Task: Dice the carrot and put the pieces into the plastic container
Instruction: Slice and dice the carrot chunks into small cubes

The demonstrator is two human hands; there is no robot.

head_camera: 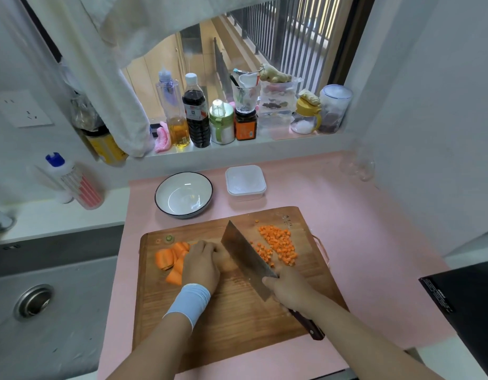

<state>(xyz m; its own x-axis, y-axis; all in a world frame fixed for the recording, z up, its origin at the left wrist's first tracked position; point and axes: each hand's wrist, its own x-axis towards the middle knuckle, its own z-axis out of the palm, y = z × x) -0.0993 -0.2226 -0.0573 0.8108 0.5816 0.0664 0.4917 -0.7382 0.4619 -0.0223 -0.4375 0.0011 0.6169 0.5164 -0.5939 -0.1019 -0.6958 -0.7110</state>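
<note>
Midway through dicing, left hand [203, 263] claws down on carrot [171, 260] at board [237, 325] centre, knuckles guiding the cleaver [245, 250] clamped in right hand [289, 287], dice [278, 242] heaped at 2 o'clock clear of the blade, container [245, 182] waiting at 12 o'clock

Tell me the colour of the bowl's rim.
Black, edging a white bowl; the head view shows it.

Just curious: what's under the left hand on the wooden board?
Orange carrot slabs stick out from under the left hand; the part it pins beside the broad steel cleaver is hidden.
</note>
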